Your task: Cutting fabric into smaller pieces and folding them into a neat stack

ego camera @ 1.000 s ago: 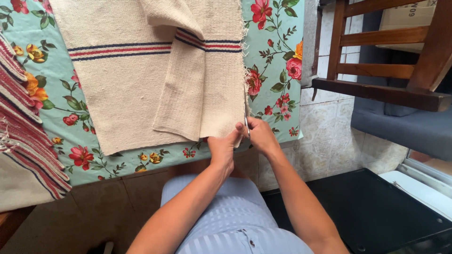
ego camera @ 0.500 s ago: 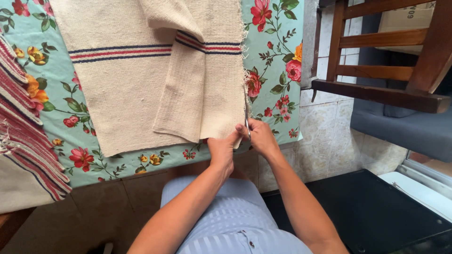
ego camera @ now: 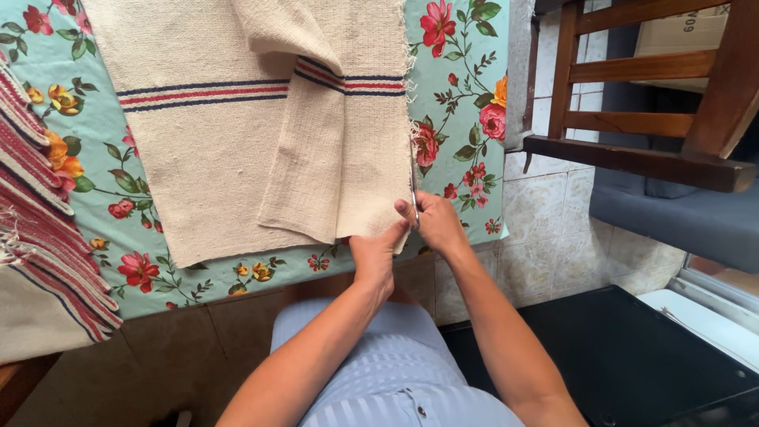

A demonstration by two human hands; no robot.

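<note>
Seen from above: a cream cloth (ego camera: 237, 150) with red and blue stripes lies folded on a floral tablecloth (ego camera: 458, 103). At its near right corner, the left hand (ego camera: 375, 257) pinches the cloth's edge between thumb and fingers. The right hand (ego camera: 435, 225) — fingers curled tight — grips scissors (ego camera: 413, 194), blades pointing up along the fringed edge. A wooden chair (ego camera: 648, 119) stands right.
</note>
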